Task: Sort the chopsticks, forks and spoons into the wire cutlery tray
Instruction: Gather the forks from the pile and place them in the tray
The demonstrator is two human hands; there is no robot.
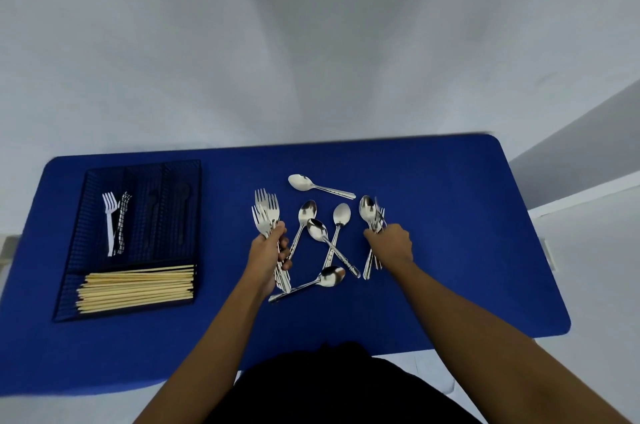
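- Bundle of metal forks (265, 212): clasped by the handles in the left hand (269, 250), fingers wrapped tight round them, tines fanned away from the person, handle ends poking out below the fist.
- Bundle of spoons (370, 212): held in the right hand (393, 243), grip closed round the handles, bowls pointing away; a fork or two may be mixed in, hard to tell.
- Loose spoons (323, 233): five on the blue bench (450, 250) between and beyond the two hands. Three lie crossed in the middle; one (320, 279) lies nearest the person, its handle running under the left hand's fork ends; one (311, 185) lies alone farther out.
- Wire cutlery tray (131, 240): dark mesh, well apart at the left end of the bench.
- Chopsticks (136, 286): pale stack lying crosswise in the tray's near compartment.
- White fork (110, 219): in the leftmost long compartment, beside another light-coloured utensil too indistinct to name.
- Dark utensils (181, 208): in the other long compartments, shapes faint against the mesh.
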